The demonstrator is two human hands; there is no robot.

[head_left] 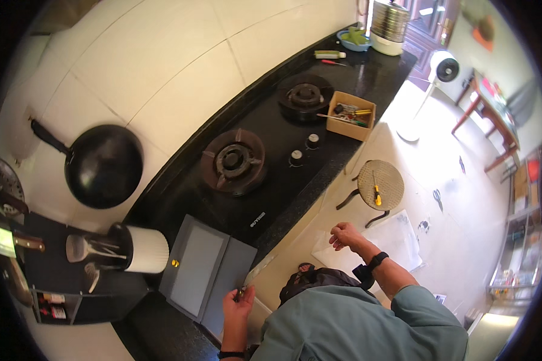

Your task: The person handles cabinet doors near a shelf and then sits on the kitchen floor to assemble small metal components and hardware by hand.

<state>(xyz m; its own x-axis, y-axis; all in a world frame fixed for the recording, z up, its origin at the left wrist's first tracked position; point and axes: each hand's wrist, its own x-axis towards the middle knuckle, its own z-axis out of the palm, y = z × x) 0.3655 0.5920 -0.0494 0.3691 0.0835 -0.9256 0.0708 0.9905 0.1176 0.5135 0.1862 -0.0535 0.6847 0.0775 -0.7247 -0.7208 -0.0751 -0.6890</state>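
The grey rectangular cabinet door [203,271] is lying across the black stone counter [283,198] at 7 o'clock, blocking it. Bare countertop is lying open toward 1 o'clock (between two black round burners [233,160]), until the brown cardboard tool box [350,115].

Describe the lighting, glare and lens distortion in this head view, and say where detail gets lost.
Head view: strong fisheye, so the black countertop edge and wall tile seams bow; corners are black. Daylight from the upper right washes out the floor and glares on the counter near the steel pot. The left rim by the utensil holder is dark and soft. Left hand and right hand are fairly sharp.
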